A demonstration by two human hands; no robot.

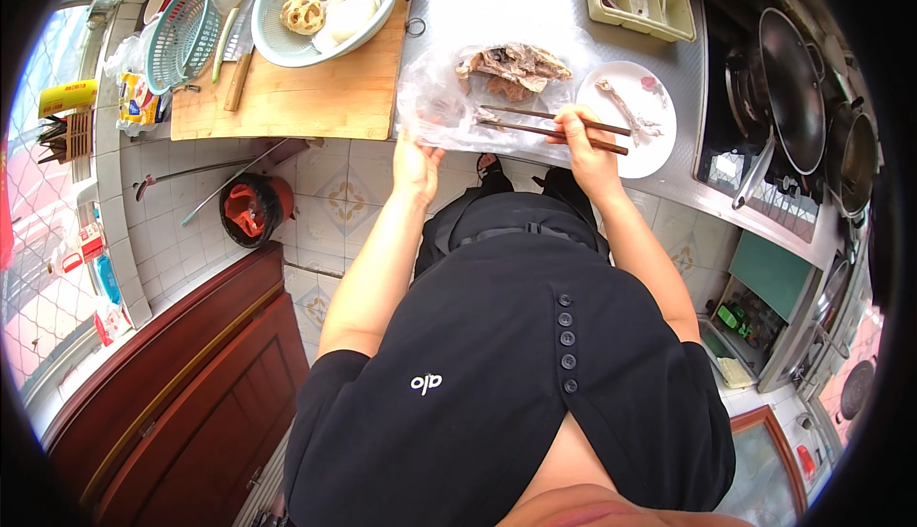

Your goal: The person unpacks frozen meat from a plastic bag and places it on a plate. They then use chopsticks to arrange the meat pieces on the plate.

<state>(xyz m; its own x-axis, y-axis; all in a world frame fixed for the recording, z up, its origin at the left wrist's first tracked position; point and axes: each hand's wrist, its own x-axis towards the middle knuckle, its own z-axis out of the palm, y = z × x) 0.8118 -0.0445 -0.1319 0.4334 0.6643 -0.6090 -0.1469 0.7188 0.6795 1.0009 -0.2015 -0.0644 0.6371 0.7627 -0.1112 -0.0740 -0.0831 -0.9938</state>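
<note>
My right hand [589, 158] holds a pair of dark chopsticks [526, 126] that point left across a clear plastic bag [437, 93]. At the chopstick tips is a small pale scrap of food [486, 115]. My left hand [418, 167] grips the near left edge of the bag, its fingertips partly hidden by the plastic. Several pieces of brown meat, perhaps frozen or dried, form a heap [516, 68] on the bag. Beside my right hand a white plate [609, 158] with a flower print carries one thin bony piece [627, 108].
A wooden cutting board [315, 100] lies at the left, bearing a knife [240, 75] and a pale green colander [269, 32] of food. A seasoning box [645, 22] stands at the back. At the right, a wok [788, 90] sits on the stove, its handle pointing towards me.
</note>
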